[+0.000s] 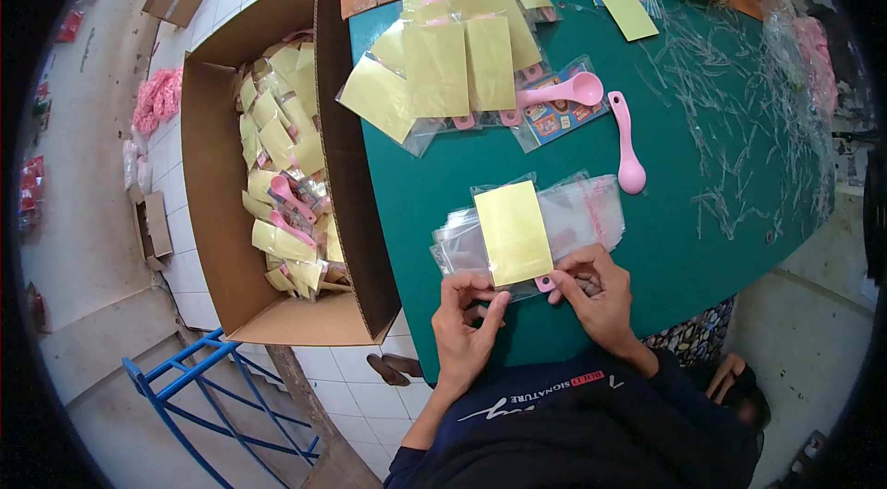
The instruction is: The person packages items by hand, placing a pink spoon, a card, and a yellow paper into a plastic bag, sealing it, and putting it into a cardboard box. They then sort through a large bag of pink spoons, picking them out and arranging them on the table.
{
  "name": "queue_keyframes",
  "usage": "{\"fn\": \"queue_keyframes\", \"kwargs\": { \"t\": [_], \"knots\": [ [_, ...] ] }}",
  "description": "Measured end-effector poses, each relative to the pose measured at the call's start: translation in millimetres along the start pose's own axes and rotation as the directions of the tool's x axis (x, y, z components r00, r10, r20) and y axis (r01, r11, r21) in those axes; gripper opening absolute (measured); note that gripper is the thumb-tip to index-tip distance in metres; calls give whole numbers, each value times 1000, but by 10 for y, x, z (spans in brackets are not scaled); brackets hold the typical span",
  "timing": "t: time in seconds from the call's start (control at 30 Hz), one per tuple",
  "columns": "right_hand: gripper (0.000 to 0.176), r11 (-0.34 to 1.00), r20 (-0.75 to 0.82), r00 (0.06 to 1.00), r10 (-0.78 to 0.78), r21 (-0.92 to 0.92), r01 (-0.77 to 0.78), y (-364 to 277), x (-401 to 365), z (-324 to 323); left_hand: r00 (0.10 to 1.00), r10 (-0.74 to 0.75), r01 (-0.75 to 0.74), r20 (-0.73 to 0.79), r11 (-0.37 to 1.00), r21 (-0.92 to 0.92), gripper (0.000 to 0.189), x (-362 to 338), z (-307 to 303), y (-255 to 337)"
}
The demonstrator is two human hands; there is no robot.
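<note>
A clear plastic bag holding a yellow card lies over a stack of clear bags near the table's front edge. A pink handle end shows at the card's lower right corner. My left hand pinches the bag's lower left edge. At the lower right, my right hand has its fingers closed on the bag beside the pink handle end. Behind the bag, a loose pink spoon lies on the green table, and another pink spoon rests on a printed card.
Packed yellow cards are piled at the back left. A cardboard box full of packets stands left of the table. Clear plastic strips are scattered at right. A blue metal frame is at lower left; another person's arm shows at lower right.
</note>
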State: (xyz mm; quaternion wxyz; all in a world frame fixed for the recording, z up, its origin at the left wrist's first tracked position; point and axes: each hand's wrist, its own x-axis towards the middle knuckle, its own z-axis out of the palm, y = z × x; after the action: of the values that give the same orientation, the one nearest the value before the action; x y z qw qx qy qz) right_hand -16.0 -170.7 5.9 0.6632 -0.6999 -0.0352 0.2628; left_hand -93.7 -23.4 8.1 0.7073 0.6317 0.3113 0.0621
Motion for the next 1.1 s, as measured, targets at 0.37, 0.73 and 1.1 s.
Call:
{"fn": "queue_keyframes", "kwargs": {
  "t": [0.37,0.73,1.1],
  "knots": [
    [31,868,119,962,-244,-415,271,-246,50,-140,972,104,-156,210,956,247,48,-63,-207,314],
    [32,279,85,883,-461,-931,235,-414,1353,-917,829,555,-318,72,360,877,33,410,-677,817],
    [20,815,-260,815,-518,-439,379,-749,465,-797,660,419,-736,623,525,427,23,1068,423,284]
  ]
}}
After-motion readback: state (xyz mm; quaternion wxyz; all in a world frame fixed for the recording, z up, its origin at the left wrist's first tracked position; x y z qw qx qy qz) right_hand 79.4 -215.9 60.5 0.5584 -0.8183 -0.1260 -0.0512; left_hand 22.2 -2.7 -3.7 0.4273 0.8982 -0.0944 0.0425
